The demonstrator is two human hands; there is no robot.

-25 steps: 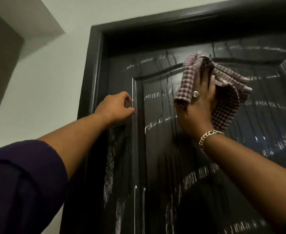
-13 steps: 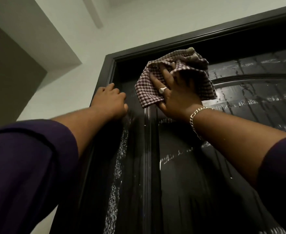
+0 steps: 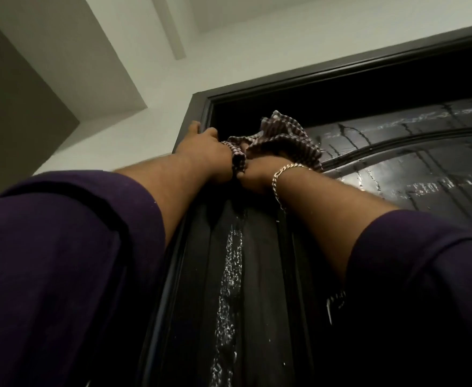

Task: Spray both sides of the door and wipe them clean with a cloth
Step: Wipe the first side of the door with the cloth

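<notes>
Both hands have climbed since a moment ago: the right hand (image 3: 253, 174) has carried the cloth (image 3: 281, 143) up and leftward into the top left corner of the door (image 3: 396, 174), and the left hand (image 3: 202, 152) has slid up to the corner of the door frame (image 3: 198, 107). That left hand rests there with fingers laid flat, holding nothing. Its partner grips the bunched checkered cloth and presses it to the wet panel, just beside the other wrist. Foam runs in a streak (image 3: 229, 275) below and drips (image 3: 368, 141) cover the upper panel to the right. Wiping this side looks to be the step in hand, barely begun. Next, the cloth probably needs sweeping rightward along the top edge, then downward through the streak, with steady pressure
</notes>
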